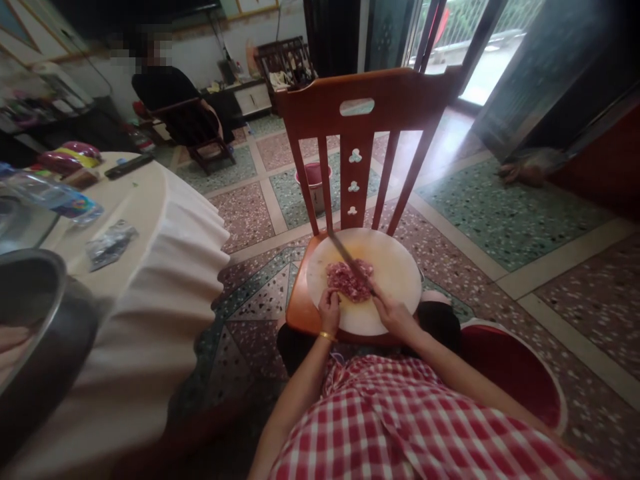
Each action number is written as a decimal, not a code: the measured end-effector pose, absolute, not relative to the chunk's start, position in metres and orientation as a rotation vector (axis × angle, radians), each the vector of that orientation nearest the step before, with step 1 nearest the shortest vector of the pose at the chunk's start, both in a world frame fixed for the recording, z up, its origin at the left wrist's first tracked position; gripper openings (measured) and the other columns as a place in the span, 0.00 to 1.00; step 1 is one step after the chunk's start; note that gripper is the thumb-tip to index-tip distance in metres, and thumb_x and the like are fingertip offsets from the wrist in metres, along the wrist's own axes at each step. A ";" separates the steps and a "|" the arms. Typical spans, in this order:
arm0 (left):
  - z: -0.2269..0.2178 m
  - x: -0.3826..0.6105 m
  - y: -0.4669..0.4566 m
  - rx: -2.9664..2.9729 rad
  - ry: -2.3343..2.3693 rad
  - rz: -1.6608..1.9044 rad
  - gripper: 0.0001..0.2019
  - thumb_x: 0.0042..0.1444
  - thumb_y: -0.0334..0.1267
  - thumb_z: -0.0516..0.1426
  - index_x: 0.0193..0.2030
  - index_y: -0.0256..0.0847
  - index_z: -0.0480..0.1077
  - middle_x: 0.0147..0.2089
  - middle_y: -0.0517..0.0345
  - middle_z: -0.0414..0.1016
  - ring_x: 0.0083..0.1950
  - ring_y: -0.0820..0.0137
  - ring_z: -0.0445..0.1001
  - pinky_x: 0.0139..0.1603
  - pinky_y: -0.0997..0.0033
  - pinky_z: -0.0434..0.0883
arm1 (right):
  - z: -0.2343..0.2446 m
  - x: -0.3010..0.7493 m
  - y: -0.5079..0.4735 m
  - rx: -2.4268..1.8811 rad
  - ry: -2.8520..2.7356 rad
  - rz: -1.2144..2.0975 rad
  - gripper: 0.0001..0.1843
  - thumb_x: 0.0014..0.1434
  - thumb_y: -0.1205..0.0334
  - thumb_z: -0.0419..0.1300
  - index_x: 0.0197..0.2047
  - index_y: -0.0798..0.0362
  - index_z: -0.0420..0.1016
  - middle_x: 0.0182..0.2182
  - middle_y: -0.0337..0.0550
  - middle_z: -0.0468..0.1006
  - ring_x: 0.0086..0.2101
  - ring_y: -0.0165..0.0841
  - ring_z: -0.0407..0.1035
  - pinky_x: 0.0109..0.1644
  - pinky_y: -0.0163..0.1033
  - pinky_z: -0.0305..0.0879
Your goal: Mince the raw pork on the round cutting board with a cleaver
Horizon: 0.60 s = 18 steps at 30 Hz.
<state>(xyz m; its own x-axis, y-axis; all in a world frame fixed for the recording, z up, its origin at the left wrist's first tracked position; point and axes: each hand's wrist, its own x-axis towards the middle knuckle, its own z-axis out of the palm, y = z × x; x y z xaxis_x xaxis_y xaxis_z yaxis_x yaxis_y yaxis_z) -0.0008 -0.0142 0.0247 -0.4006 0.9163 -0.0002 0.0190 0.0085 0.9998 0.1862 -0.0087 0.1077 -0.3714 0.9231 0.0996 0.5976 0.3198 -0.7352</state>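
Observation:
A round white cutting board lies on the seat of a wooden chair in front of me. A heap of raw pink minced meat sits in the middle of the board. My right hand is closed round the handle of a knife, whose blade lies slanted across the meat and points up to the left. My left hand, with a gold bangle on the wrist, rests with curled fingers against the near left edge of the meat.
A round table with a white cloth stands at the left, bearing a metal bowl, a plastic bottle and a remote. A red basin sits on the floor at my right. A pink bucket stands behind the chair. Another person sits at the back.

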 end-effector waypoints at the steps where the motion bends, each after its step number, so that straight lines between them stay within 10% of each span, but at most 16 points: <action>1: 0.024 -0.001 -0.015 0.996 1.520 1.484 0.10 0.54 0.41 0.49 0.36 0.38 0.65 0.24 0.63 0.60 0.26 0.77 0.60 0.27 0.78 0.60 | 0.103 0.187 -0.009 -1.395 -2.114 0.880 0.26 0.62 0.65 0.44 0.63 0.49 0.48 0.54 0.43 0.61 0.51 0.39 0.59 0.54 0.47 0.59; 18: 0.029 -0.008 -0.019 1.041 1.554 1.423 0.10 0.54 0.40 0.48 0.36 0.37 0.66 0.25 0.62 0.61 0.28 0.76 0.62 0.30 0.77 0.61 | 0.120 0.190 -0.011 -1.345 -2.099 0.704 0.25 0.64 0.62 0.44 0.63 0.51 0.48 0.52 0.45 0.64 0.49 0.40 0.61 0.52 0.44 0.61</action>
<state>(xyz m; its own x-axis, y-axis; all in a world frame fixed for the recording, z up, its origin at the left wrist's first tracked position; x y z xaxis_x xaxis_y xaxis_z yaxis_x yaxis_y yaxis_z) -0.0083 -0.0194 0.0286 -0.3688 0.9294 -0.0140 0.0681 0.0420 0.9968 0.1896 -0.0112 0.1205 -0.3523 0.9216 0.1630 0.6368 0.3637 -0.6798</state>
